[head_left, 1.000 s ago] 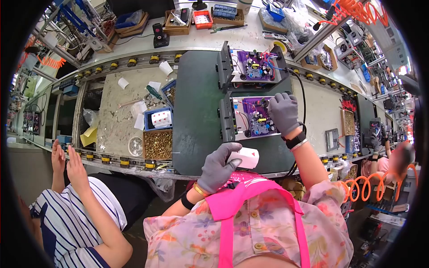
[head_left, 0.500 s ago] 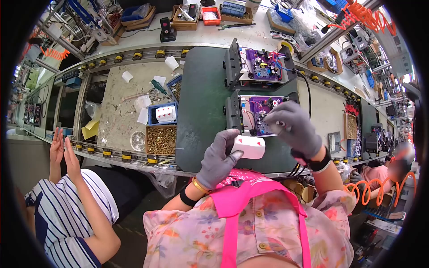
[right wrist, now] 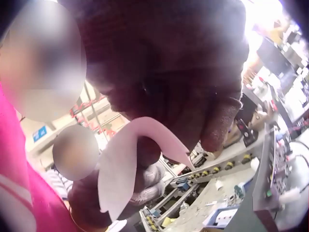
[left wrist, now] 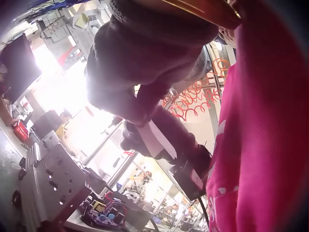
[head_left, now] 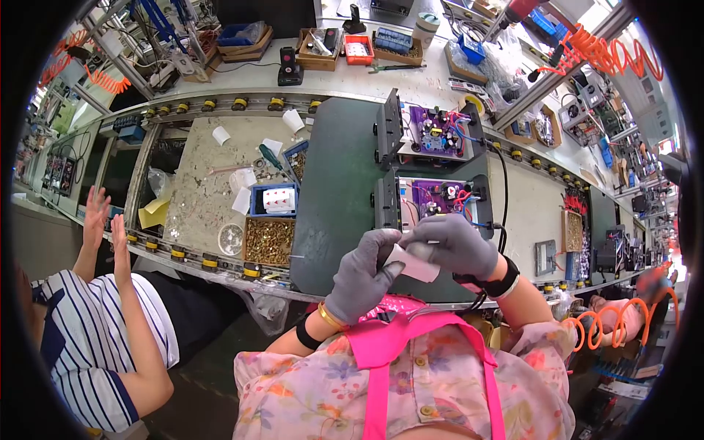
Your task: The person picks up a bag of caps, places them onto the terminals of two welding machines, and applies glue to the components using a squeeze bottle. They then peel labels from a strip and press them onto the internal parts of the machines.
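Observation:
A small white label sheet (head_left: 416, 265) is gripped in my gloved left hand (head_left: 359, 279), thumb in front, close to the bench's near edge. My gloved right hand (head_left: 458, 246) meets it at its upper right side, with bent fingers pinching its edge. In the right wrist view the sheet (right wrist: 118, 164) bends in a curve over a finger. Just beyond the hands stands an open electronic unit with a purple circuit board (head_left: 433, 196), which carries a small white sticker (head_left: 450, 191) with a red triangle. The right hand overlaps this unit's near edge.
A second open unit (head_left: 436, 132) stands behind the first on the green board (head_left: 334, 198). To the left are a blue bin (head_left: 274, 199) of label sheets, a box of brass parts (head_left: 268, 242) and a green-handled screwdriver (head_left: 270, 156). Another person (head_left: 103, 323) sits at the left.
My right hand has come back from the near unit's board to the label sheet. The sheet has tilted, and its red triangles no longer show. The head view has shifted slightly.

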Motion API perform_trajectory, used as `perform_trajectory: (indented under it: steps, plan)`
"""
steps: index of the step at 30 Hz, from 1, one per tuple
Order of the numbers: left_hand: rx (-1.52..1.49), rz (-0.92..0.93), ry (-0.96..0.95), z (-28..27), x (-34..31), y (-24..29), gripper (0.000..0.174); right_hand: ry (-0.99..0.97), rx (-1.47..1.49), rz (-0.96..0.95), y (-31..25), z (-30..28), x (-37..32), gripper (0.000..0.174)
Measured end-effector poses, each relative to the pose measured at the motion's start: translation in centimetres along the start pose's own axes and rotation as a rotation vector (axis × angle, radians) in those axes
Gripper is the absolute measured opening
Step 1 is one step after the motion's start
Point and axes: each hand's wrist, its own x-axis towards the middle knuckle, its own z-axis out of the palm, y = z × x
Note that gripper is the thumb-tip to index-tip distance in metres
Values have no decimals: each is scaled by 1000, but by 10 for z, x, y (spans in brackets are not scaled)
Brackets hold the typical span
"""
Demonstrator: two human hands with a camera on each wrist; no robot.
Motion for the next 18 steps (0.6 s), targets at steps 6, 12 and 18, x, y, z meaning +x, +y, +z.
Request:
perform_trajectory:
  steps: [6,12,18]
  plan:
    - [114,-46,-26,1,6,0,37,-49,-664,-183,-14,6,-5,25]
    - [59,3,-31,4,15,4,44,-9,61,71,10,-11,-1,19]
    - [-4,-72,-112,3,20,1,52,-26,-265,-59,-3,-16,2,16]
